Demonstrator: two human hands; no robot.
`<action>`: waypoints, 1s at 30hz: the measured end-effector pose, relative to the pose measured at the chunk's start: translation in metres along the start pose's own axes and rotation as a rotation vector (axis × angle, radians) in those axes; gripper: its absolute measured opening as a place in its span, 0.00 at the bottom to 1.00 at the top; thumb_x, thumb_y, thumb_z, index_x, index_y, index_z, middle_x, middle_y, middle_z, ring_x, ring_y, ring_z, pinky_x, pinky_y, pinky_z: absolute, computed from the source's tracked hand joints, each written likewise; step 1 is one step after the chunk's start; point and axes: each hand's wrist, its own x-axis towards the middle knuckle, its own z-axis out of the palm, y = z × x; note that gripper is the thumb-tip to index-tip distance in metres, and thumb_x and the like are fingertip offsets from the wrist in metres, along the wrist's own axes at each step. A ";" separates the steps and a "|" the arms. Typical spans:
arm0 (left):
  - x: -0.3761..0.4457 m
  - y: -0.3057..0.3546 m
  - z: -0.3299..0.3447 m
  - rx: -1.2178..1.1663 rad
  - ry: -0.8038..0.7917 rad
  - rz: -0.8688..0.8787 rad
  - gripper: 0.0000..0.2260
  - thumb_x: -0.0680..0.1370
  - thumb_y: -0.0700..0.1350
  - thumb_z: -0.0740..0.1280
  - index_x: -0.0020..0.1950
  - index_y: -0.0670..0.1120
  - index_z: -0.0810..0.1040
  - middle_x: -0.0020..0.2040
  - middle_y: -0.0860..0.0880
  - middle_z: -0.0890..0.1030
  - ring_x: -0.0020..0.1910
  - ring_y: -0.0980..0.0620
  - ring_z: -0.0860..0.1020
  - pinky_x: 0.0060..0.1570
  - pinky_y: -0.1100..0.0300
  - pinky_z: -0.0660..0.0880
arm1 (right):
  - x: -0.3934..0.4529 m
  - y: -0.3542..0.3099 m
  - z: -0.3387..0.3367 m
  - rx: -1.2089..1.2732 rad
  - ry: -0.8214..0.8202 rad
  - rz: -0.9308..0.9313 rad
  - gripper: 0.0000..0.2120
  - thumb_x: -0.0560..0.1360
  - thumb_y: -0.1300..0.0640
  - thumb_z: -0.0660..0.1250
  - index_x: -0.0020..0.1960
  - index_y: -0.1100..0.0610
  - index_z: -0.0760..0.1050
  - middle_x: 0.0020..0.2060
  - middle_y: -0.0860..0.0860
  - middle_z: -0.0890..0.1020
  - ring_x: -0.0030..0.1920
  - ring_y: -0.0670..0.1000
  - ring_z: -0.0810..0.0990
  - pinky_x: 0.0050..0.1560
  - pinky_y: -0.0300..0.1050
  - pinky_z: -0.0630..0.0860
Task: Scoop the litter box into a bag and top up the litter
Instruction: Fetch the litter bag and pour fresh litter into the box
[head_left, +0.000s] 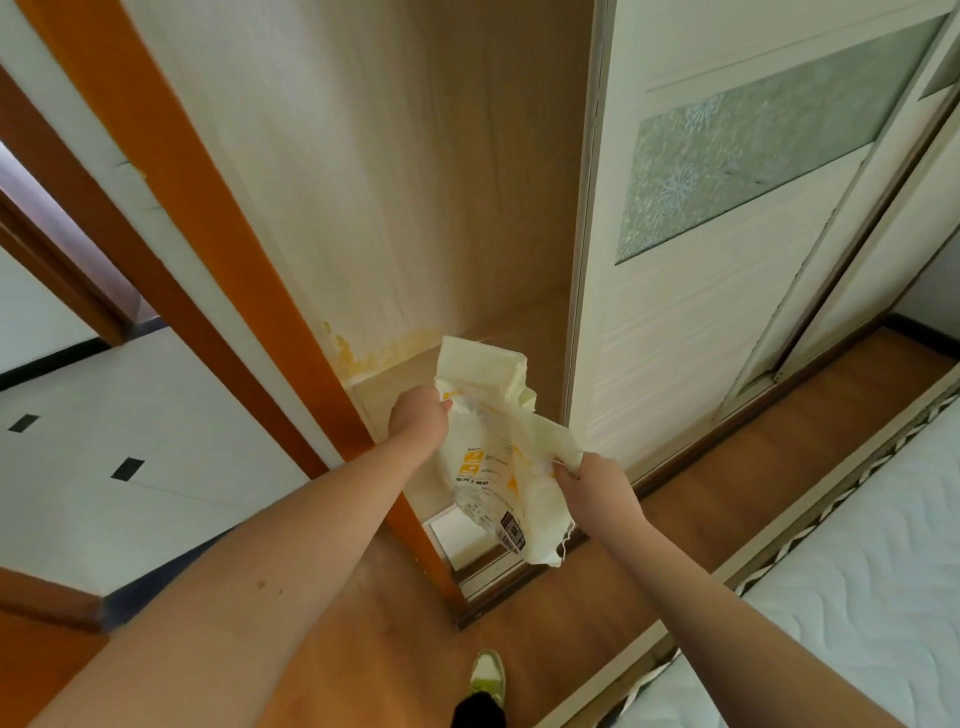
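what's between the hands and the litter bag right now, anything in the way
Nothing visible. The left hand grips the litter bag near its top and the right hand pinches its right edge, in front of the open wardrobe. The litter box is not in view.

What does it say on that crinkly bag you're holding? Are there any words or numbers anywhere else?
Pale yellow bag, orange block characters: too blurred to read.
Same bag, dark line of Chinese characters under the orange ones: too blurred to read for certain.
Same bag, small print lower down and the black code patch by the bottom edge: too small to read.
Wardrobe door, floor and mattress: no writing.
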 end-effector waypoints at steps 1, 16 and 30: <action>0.008 0.000 0.003 -0.030 -0.001 0.000 0.19 0.83 0.48 0.59 0.34 0.44 0.65 0.47 0.38 0.79 0.44 0.42 0.77 0.37 0.56 0.67 | 0.009 -0.003 0.000 -0.074 -0.009 -0.012 0.18 0.82 0.52 0.55 0.32 0.52 0.64 0.28 0.48 0.72 0.29 0.47 0.71 0.27 0.38 0.64; 0.169 0.061 0.026 -0.264 0.074 -0.148 0.14 0.84 0.44 0.57 0.62 0.38 0.77 0.61 0.39 0.77 0.61 0.41 0.75 0.53 0.54 0.70 | 0.160 -0.052 0.027 -0.318 0.013 0.034 0.11 0.76 0.66 0.57 0.55 0.56 0.71 0.40 0.53 0.80 0.38 0.56 0.79 0.36 0.48 0.78; 0.255 0.066 0.055 -0.600 0.045 -0.180 0.24 0.81 0.44 0.63 0.77 0.45 0.60 0.69 0.42 0.74 0.66 0.42 0.74 0.63 0.54 0.71 | 0.267 -0.032 0.045 0.147 -0.044 0.162 0.17 0.82 0.60 0.52 0.69 0.57 0.69 0.57 0.55 0.80 0.54 0.56 0.79 0.52 0.47 0.76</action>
